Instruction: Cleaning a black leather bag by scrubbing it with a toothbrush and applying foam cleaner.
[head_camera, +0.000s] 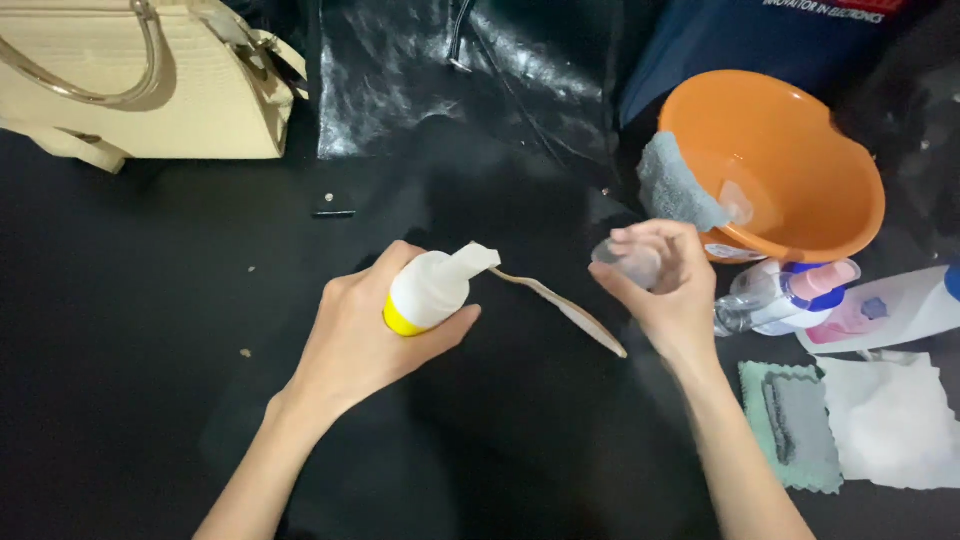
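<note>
White pump bottle (428, 291) with yellow band, wrapped by left hand (365, 335) fingers; right hand (665, 285) fingers curl around clear cap (628, 262). Orange basin (790, 150) at two o'clock; cloths (850, 425) at four.

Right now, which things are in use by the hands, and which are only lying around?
In use: pump bottle in left hand; clear cap in right hand.

Lying about: orange bowl, sponge, cream handbag, cloths, spray bottle.
</note>
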